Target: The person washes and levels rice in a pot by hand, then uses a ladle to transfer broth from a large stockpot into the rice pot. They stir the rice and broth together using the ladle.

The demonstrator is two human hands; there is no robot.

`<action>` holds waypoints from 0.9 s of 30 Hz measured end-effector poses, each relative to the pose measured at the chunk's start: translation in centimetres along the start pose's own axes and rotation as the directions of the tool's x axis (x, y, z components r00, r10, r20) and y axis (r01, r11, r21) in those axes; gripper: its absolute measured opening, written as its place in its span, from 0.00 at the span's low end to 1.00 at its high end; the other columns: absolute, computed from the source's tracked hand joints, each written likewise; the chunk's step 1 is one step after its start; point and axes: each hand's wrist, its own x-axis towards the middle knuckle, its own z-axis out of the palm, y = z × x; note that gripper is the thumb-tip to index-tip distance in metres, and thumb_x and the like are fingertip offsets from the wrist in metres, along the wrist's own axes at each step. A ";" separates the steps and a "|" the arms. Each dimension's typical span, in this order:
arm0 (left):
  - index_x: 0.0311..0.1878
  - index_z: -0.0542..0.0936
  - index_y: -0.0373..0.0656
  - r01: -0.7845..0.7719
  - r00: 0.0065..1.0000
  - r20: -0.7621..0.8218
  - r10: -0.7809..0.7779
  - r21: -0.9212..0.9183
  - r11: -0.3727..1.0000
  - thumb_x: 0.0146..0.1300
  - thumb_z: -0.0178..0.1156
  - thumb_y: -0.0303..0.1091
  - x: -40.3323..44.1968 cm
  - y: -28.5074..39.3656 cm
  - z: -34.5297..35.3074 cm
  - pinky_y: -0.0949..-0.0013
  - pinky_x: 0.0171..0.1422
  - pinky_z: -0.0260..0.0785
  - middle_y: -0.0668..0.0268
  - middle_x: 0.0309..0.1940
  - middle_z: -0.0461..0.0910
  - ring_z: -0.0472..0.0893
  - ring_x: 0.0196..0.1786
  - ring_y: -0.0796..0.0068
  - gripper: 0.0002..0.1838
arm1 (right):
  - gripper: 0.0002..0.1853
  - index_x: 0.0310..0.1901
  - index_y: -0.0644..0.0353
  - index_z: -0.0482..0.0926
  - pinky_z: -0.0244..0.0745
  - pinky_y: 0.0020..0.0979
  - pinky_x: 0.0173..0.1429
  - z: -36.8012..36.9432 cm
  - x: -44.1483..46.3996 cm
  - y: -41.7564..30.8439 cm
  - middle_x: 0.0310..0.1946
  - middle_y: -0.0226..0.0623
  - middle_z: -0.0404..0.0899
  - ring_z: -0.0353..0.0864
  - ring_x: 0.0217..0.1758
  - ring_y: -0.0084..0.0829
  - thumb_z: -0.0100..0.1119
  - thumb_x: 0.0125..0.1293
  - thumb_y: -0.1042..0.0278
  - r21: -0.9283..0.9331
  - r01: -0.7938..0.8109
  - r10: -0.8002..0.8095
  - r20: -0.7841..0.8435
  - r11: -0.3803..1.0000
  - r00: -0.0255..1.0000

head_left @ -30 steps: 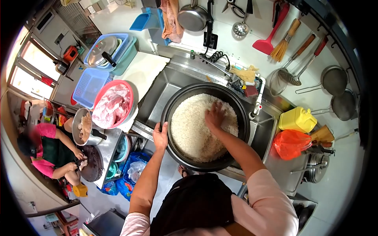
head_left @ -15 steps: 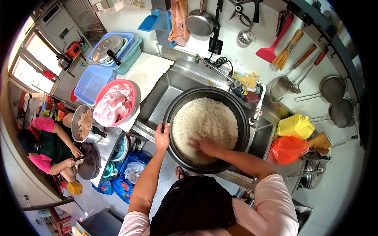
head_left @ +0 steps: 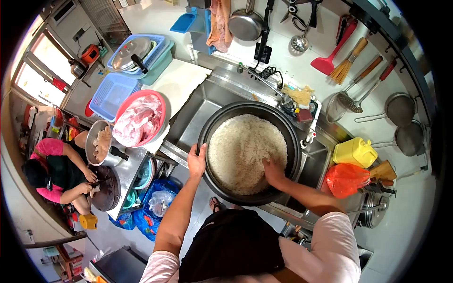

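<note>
A large round black pot (head_left: 206,174) rests over the sink, holding a wide bed of white rice grains (head_left: 240,151). At the pot's left side, my left hand (head_left: 196,162) grips the wall, its thumb up near the rim and its other fingers along the outside. My right hand (head_left: 274,173) reaches into the right part of the rice. Its fingers look stretched out, with the tips partly sunk among the grains. Shallow furrows mark the rice surface near these fingers.
Left of the sink (head_left: 188,111) stands a red-rimmed basin of raw meat (head_left: 141,118). A co-worker (head_left: 59,165) cuts at a round board (head_left: 107,193) on the far left. To the right are a yellow jug (head_left: 354,152) and a red plastic bag (head_left: 347,180). Utensils hang along the wall.
My right hand has swept rightward through the rice, from the lower middle to the right side. My left hand stays on the pot's left side. The whole view has shifted slightly.
</note>
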 end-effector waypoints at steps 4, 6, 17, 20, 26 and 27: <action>0.56 0.81 0.30 0.018 1.000 0.006 -0.018 -0.021 1.000 0.70 0.65 0.53 -0.2 0.7 -0.1 0.61 0.53 0.75 0.48 0.41 0.87 0.85 0.43 0.59 0.30 | 0.29 0.71 0.75 0.63 0.79 0.57 0.39 -0.8 -0.4 -5.9 0.70 0.81 0.56 0.81 0.40 0.63 0.52 0.69 0.80 0.165 -0.161 0.128 0.198 0.973 0.972; 0.55 0.82 0.31 0.014 1.000 0.010 -0.014 -0.034 0.999 0.71 0.65 0.52 -0.3 1.1 -0.2 0.62 0.53 0.75 0.49 0.40 0.87 0.84 0.42 0.61 0.29 | 0.27 0.69 0.68 0.66 0.78 0.57 0.43 0.1 -0.4 -8.8 0.66 0.75 0.63 0.80 0.43 0.65 0.53 0.68 0.79 0.250 -0.105 0.069 0.146 0.963 0.987; 0.54 0.82 0.32 0.003 0.999 0.052 0.003 -0.120 0.993 0.72 0.65 0.51 -0.3 1.0 -0.3 0.63 0.53 0.74 0.53 0.40 0.87 0.83 0.43 0.65 0.27 | 0.08 0.41 0.58 0.86 0.79 0.52 0.52 3.2 1.5 -4.5 0.62 0.52 0.71 0.80 0.52 0.59 0.61 0.62 0.73 0.130 0.571 -0.580 0.052 0.811 0.813; 0.55 0.81 0.30 0.036 0.996 0.087 -0.031 -0.063 0.997 0.71 0.65 0.52 0.6 -1.4 0.1 0.62 0.54 0.74 0.51 0.42 0.87 0.84 0.45 0.64 0.29 | 0.12 0.48 0.58 0.87 0.80 0.54 0.51 -3.2 0.0 -2.2 0.65 0.55 0.70 0.81 0.53 0.57 0.62 0.63 0.75 0.075 0.352 -0.354 0.366 0.933 0.861; 0.53 0.81 0.29 0.062 0.996 0.074 -0.057 -0.068 0.996 0.71 0.65 0.51 -0.2 1.3 -0.6 0.63 0.54 0.74 0.52 0.41 0.87 0.83 0.44 0.65 0.28 | 0.26 0.67 0.65 0.74 0.80 0.57 0.54 -4.6 4.7 -0.3 0.74 0.65 0.60 0.79 0.58 0.58 0.60 0.66 0.77 0.122 -0.221 0.217 0.050 0.968 0.975; 0.53 0.81 0.30 0.045 0.997 0.061 -0.041 -0.058 0.997 0.71 0.65 0.52 -0.1 0.9 -0.5 0.62 0.53 0.74 0.51 0.40 0.87 0.84 0.43 0.62 0.28 | 0.27 0.68 0.66 0.72 0.80 0.56 0.56 -5.3 6.4 -1.4 0.74 0.66 0.60 0.78 0.60 0.59 0.59 0.66 0.78 0.232 -0.314 0.321 0.008 0.920 0.947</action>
